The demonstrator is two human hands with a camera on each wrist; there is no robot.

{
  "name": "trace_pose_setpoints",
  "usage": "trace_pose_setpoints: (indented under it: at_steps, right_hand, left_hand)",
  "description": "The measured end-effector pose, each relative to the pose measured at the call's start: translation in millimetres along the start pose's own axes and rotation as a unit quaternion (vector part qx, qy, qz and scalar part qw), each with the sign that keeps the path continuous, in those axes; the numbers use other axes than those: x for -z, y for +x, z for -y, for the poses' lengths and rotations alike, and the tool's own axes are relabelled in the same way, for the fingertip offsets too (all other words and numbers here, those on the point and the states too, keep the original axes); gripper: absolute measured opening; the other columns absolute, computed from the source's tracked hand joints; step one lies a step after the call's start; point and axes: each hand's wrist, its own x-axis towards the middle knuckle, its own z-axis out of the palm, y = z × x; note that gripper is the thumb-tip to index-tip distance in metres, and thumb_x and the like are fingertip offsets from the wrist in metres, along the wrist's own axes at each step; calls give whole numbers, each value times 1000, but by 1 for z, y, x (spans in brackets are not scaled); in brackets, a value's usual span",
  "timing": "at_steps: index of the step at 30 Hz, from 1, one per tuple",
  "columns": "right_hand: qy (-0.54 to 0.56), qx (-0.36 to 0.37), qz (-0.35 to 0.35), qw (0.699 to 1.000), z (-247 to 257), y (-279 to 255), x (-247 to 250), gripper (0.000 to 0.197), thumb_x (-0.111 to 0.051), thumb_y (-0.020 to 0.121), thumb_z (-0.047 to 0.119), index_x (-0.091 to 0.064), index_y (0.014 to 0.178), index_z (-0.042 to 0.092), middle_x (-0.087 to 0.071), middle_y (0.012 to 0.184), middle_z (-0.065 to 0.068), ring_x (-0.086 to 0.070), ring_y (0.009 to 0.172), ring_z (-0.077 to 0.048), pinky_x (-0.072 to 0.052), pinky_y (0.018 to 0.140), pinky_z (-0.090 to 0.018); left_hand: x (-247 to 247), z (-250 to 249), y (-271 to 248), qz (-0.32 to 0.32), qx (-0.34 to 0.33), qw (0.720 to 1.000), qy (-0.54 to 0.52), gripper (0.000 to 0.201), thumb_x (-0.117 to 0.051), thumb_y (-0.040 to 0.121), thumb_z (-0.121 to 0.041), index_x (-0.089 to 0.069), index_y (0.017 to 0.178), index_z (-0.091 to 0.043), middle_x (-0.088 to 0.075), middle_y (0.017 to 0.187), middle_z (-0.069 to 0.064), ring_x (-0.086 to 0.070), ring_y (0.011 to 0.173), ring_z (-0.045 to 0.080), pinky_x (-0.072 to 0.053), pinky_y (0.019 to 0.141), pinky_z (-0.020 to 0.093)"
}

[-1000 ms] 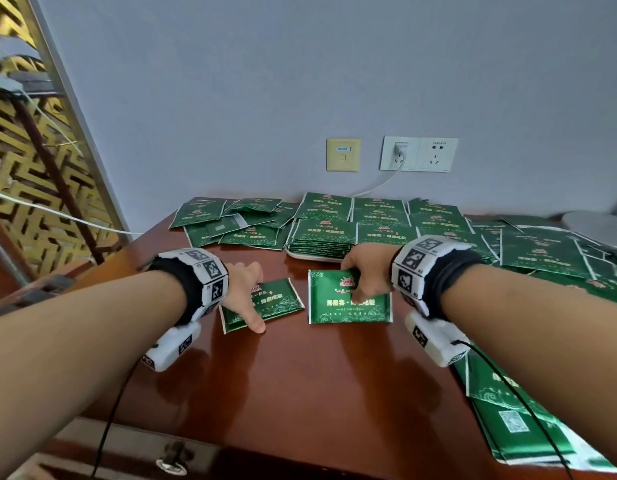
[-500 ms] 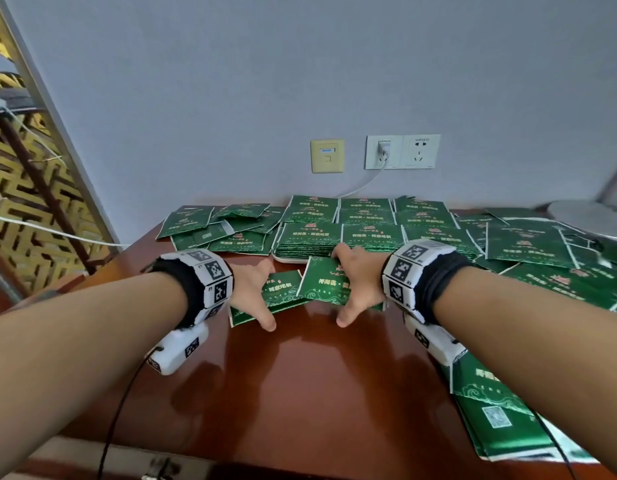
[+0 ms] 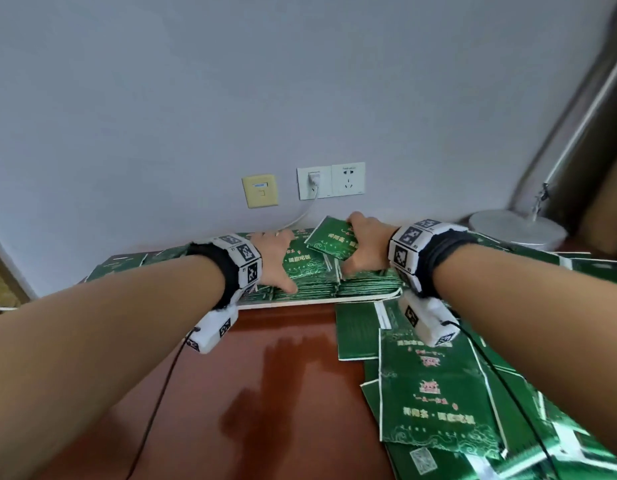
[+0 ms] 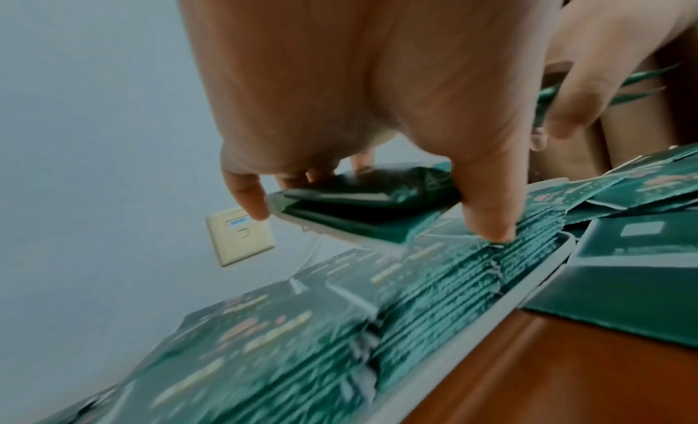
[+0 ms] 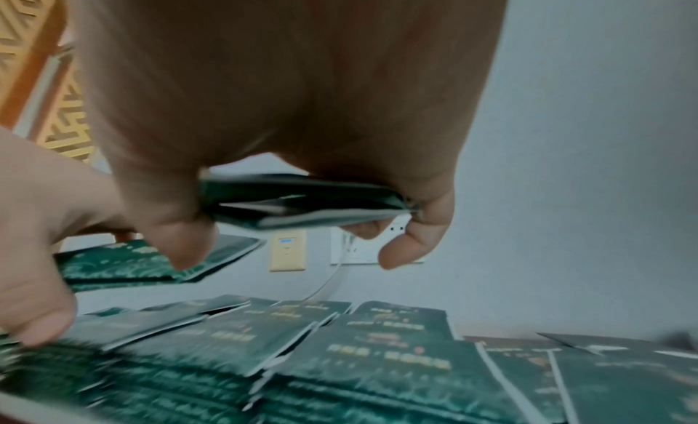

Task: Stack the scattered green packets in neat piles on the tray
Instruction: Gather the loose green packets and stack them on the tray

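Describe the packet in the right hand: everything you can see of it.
The packet is a flat, glossy green foil-look sachet with pale printed characters and a wavy band along one edge. The right hand grips it, thumb under and fingers over, holding it tilted above the piles on the tray. The right wrist view shows its thin edge, possibly two layers, too blurred to tell. It appears clear of the piles.

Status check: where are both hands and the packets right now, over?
Left hand and right hand each grip a green packet over the tray. Piles already stacked there. Loose packets remain on table; nothing blocking.
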Motion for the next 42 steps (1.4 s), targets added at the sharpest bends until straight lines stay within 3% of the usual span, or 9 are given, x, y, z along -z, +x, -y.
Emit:
trace_pose_setpoints:
  at_steps: [5, 10, 14, 20, 24, 28, 31, 36, 42]
  right_hand:
    - [0, -17, -26, 1000, -31, 25, 26, 71, -74, 77, 34, -36, 132, 12, -54, 104, -7, -55, 70, -19, -47, 56, -29]
    - [-27, -59, -3, 998, -59, 63, 39, 75, -75, 72, 39, -37, 131, 13, -59, 111, -11, -60, 93, -29, -53, 83, -42]
    - [-56, -84, 7, 995, -77, 93, 46, 74, -75, 69, 39, -37, 127, 13, -58, 109, -11, -59, 95, -30, -53, 85, -43]
    - [-105, -102, 21, 989, -100, 128, 50, 75, -80, 62, 42, -42, 121, 14, -58, 108, -9, -59, 95, -30, -52, 85, -45]
    - [-105, -91, 39, 990, -104, 139, 48, 74, -80, 65, 37, -42, 123, 10, -58, 108, -10, -59, 95, -29, -52, 85, -42]
    - [-124, -77, 57, 988, -100, 149, 48, 69, -77, 73, 31, -43, 127, 5, -59, 117, -12, -58, 96, -26, -49, 68, -30]
    - [-146, -57, 61, 986, -92, 160, 41, 65, -75, 76, 32, -46, 128, 5, -61, 119, -13, -61, 100, -25, -50, 77, -30]
    - [-161, -4, 63, 985, -79, 181, 26, 66, -73, 79, 29, -42, 134, 7, -57, 126, -12, -58, 112, -27, -49, 92, -33]
    - [-181, 37, 83, 979, -63, 199, 13, 67, -72, 82, 24, -39, 137, 5, -54, 132, -13, -54, 117, -26, -43, 88, -26]
  left_hand:
    - [10, -33, 47, 12, -34, 999, -13, 102, -80, 70, -44, -21, 147, -13, -41, 146, 10, -47, 126, 27, -42, 103, 41]
    - [9, -50, 94, 41, -60, 997, -16, 103, -79, 70, -45, -18, 149, -19, -39, 148, 7, -46, 128, 25, -42, 104, 39]
    - [8, -61, 128, 60, -61, 996, -7, 106, -79, 65, -54, -20, 147, -23, -47, 142, 6, -52, 121, 27, -46, 99, 43]
    - [11, -76, 162, 98, -64, 993, -35, 99, -81, 68, -45, -24, 145, -19, -50, 137, 4, -55, 116, 25, -46, 99, 43]
    - [6, -82, 171, 108, -77, 991, -14, 101, -81, 68, -47, -23, 146, -20, -50, 137, 6, -54, 116, 25, -46, 98, 40]
    - [1, -80, 173, 110, -83, 990, 10, 100, -79, 69, -51, -22, 147, -24, -42, 144, 8, -48, 124, 27, -42, 100, 36]
    - [4, -72, 173, 107, -70, 992, -5, 95, -77, 72, -50, -24, 147, -26, -40, 144, 8, -47, 126, 27, -40, 104, 40]
    - [1, -55, 161, 93, -59, 994, -10, 66, -65, 83, -49, -41, 139, -24, -45, 140, 6, -50, 122, 25, -41, 103, 40]
    - [2, -46, 147, 83, -61, 994, -22, 51, -60, 90, -41, -50, 135, -21, -52, 136, 0, -51, 122, 19, -37, 99, 29]
